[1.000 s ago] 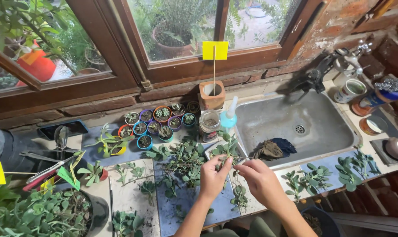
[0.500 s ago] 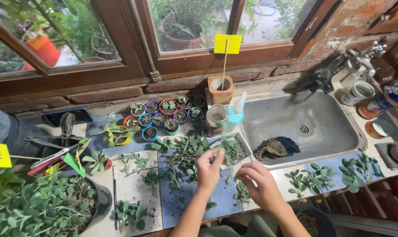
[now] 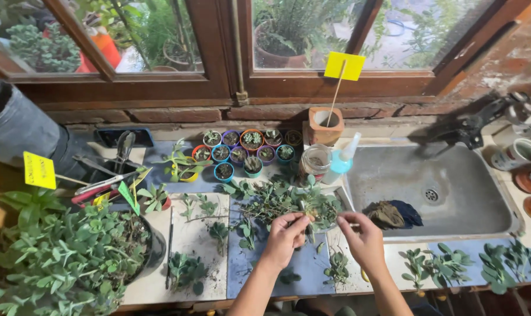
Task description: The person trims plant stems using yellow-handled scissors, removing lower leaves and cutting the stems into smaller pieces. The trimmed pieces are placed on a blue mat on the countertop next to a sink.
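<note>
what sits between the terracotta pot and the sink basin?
Head view: a blue spray bottle leans between the terracotta pot and the sink, a glass jar beside it.

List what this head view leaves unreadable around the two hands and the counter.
- Left hand: the stem in its fingers merges into the cuttings pile.
- Right hand: the thin pale item in its grip is too small to identify.
- Large pot: hidden by foliage.
- Tap: blurred.
</note>
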